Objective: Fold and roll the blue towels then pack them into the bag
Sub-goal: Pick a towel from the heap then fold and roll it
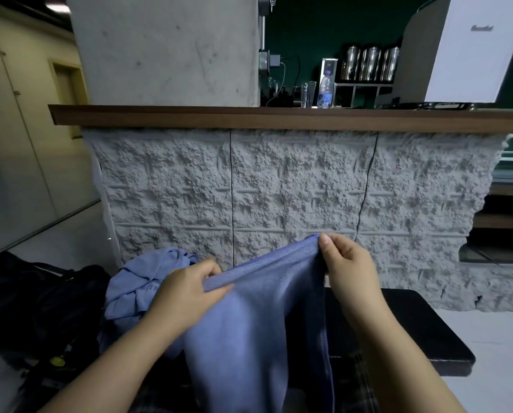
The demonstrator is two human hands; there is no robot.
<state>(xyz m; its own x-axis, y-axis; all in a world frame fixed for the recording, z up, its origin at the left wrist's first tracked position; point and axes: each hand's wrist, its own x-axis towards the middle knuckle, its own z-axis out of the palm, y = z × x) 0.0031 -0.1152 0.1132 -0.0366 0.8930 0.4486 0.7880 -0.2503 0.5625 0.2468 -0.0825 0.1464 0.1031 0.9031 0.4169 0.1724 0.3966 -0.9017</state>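
Note:
A blue towel (267, 308) hangs in front of me, held up by its top edge. My left hand (186, 290) pinches that edge at the left, thumb on top. My right hand (349, 263) pinches the upper right corner, a little higher. The cloth drapes down between my forearms toward my lap. A crumpled heap of more blue towels (141, 281) lies on the black bench just left of my left hand. A black bag (37, 296) sits at the far left beside the heap; its opening is hard to make out.
The black bench (422, 329) runs to the right under the towel. A rough grey stone counter front (279, 186) with a wooden top (249, 116) stands close ahead. A water bottle (325, 90), a glass and metal canisters stand on the counter.

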